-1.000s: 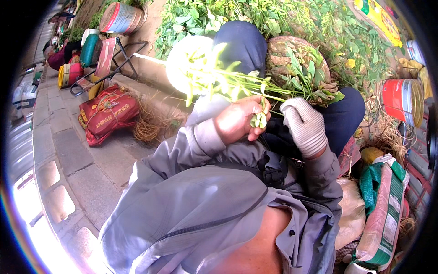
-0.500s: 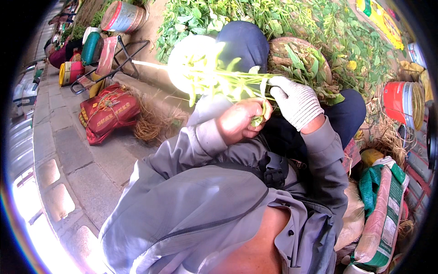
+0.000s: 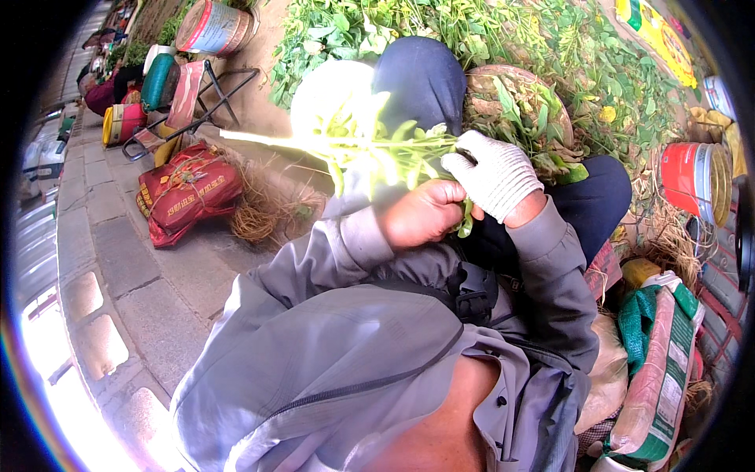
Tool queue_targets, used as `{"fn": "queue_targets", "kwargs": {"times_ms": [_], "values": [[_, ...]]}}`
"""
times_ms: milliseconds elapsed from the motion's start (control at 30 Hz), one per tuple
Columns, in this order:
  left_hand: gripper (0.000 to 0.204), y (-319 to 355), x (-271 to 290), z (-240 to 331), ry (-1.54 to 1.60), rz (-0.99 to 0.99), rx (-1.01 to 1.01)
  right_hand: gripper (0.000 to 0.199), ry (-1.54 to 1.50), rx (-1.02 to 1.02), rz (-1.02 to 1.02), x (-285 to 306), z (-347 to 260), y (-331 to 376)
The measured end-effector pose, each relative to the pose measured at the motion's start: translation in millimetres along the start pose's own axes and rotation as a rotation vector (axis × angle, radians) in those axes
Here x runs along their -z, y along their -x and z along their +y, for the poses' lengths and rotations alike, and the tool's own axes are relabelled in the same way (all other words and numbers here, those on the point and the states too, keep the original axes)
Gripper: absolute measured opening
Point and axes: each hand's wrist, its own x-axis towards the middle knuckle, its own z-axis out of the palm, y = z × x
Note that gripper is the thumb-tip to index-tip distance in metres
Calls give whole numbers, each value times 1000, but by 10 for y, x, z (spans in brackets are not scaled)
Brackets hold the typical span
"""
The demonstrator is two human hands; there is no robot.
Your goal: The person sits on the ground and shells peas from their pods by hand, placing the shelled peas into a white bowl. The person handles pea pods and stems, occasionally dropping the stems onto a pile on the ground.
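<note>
My right hand (image 3: pixel 497 175), in a ribbed white glove, is closed round one end of a leafy bean plant (image 3: pixel 413 148). The plant's stalk stretches left across my lap, with green pods hanging from it; strong sunlight washes out its left part. My bare left hand (image 3: pixel 423 212) sits just below the plant, its fingers bent closed beside the gloved fingers. Green pods (image 3: pixel 465 225) stick out under the left fingers, partly covered by them. Both hands are close together in front of my dark trouser knees (image 3: pixel 421 82).
A round basket (image 3: pixel 554 102) of leaves stands between my knees. Cut green plants (image 3: pixel 346 31) cover the ground ahead. At left lie a red bag (image 3: pixel 189 193) and a folding stool (image 3: pixel 224 94) on paving; at right are a red bucket (image 3: pixel 686 177) and a packed sack (image 3: pixel 657 377).
My gloved right hand has shifted slightly left, and my left hand has turned and come closer to it. The plant's stalk tilts differently, its left end now lower.
</note>
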Motion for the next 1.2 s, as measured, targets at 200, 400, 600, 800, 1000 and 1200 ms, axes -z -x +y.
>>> {"fn": "queue_targets", "kwargs": {"times_ms": [200, 400, 600, 800, 1000, 1200], "values": [[23, -23, -72, 17, -25, 23, -17, 29, -13, 245, 285, -222, 282, -146], [16, 135, -160, 185, -157, 30, 9, 22, -256, 323, 453, -153, 350, -86], [25, 301, -303, 489, -95, 48, 116, 10, -416, 401, 499, -20, 295, 94], [31, 251, -315, 484, 200, 56, 26, 14, -251, 386, 553, -166, 194, 407], [24, 179, -274, 385, 223, 107, -16, 15, -234, 361, 556, -452, 280, 545], [19, 177, -253, 335, 214, 109, -58, 19, -597, 175, 338, -552, 409, 578]]}}
